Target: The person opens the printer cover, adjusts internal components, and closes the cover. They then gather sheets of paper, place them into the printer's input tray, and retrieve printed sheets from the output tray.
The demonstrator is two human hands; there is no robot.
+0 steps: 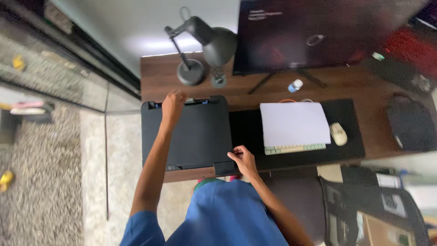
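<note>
A flat black printer (195,134) sits at the left end of a brown wooden desk (154,75). My left hand (173,107) reaches over it and rests on its far top edge, fingers curled there. My right hand (243,159) touches the printer's near right corner beside a small front tab, fingers bent against the edge. Whether either hand truly grips the printer is unclear. My blue clothing (227,214) fills the bottom centre.
A grey desk lamp (205,50) stands behind the printer. A dark monitor (314,34) is at the back. On a black mat (346,132) lie white paper (295,123) over a keyboard (296,148), and a mouse (338,133). A small bottle (295,85) and a dark bag (412,123) are to the right.
</note>
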